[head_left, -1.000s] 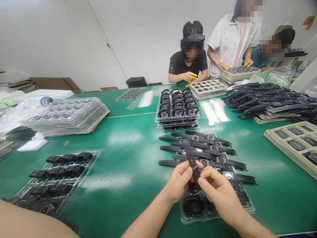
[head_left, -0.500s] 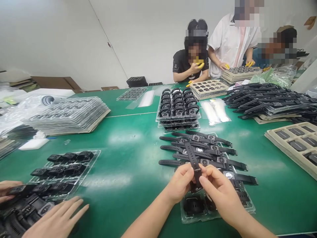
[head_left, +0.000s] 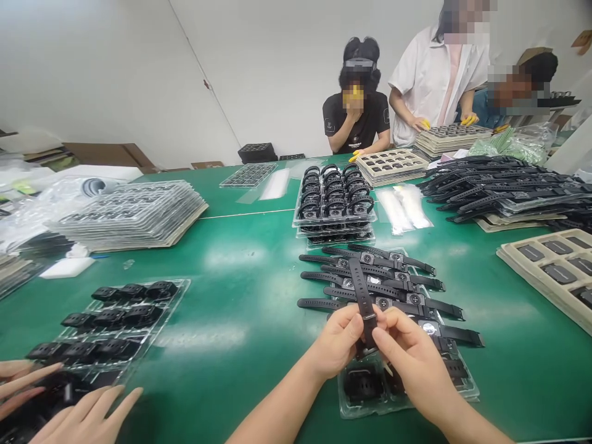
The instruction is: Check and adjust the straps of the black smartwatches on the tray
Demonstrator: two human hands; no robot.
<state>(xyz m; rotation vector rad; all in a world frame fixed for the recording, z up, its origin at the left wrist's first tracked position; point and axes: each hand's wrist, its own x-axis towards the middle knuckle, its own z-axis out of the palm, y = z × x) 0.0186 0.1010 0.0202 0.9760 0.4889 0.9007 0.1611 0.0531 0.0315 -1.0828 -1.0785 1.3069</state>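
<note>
Between my two hands is a black smartwatch (head_left: 363, 290), its perforated strap pointing up and away from me. My left hand (head_left: 341, 336) pinches the strap from the left beside the buckle. On the other side my right hand (head_left: 407, 345) grips it with thumb and fingers. My fingers partly hide the lower part of the watch. Underneath lies a clear plastic tray (head_left: 377, 408). Several watches with straps laid out flat (head_left: 383, 302) rest across its far part, and a watch with a closed strap (head_left: 364, 383) sits in a near pocket.
Beyond are stacked trays of looped watches (head_left: 335, 213). At left a co-worker's hands (head_left: 87, 416) work over another watch tray (head_left: 178, 296). A tray stack (head_left: 185, 213) stands behind it. On the right are a beige tray (head_left: 513, 262) and piled watches (head_left: 504, 185). Co-workers sit and stand opposite.
My hands keep their hold on the watch, whose strap tilts slightly more upright. The co-worker's hands at left have shifted toward the lower left. The seated person opposite has brought a hand to the face.
</note>
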